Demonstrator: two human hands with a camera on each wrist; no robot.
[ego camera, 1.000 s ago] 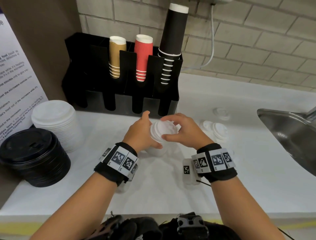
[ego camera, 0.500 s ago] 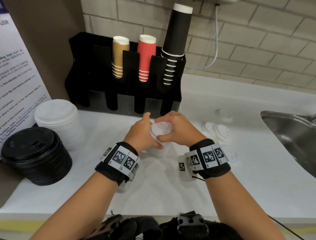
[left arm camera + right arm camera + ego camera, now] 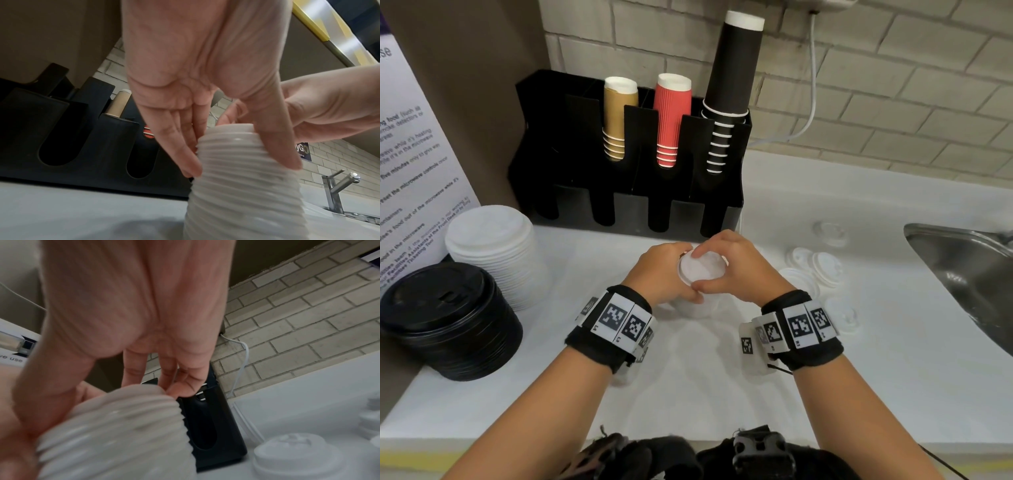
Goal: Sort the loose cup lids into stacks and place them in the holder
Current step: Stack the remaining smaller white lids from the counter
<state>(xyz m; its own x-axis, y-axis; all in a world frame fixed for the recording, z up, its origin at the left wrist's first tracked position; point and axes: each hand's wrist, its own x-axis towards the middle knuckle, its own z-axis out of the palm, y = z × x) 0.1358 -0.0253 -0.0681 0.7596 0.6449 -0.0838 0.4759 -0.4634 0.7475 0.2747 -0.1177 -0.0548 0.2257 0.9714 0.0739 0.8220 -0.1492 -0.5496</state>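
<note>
Hands (image 3: 664, 274) (image 3: 736, 270), two, gripping one lid stack (image 3: 700, 270)

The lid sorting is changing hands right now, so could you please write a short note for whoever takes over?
Left hand: grips the side of the small white lid stack on the counter.
Right hand: fingers round the stack's top.
Done: this stack built; big white stack and black stack stand at left.
Left: loose lids near the sink; no lids visible in the holder yet.

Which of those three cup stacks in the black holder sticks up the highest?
The black cup stack, in the holder's rightmost filled slot. It rises well above the tan stack and the red stack.
</note>
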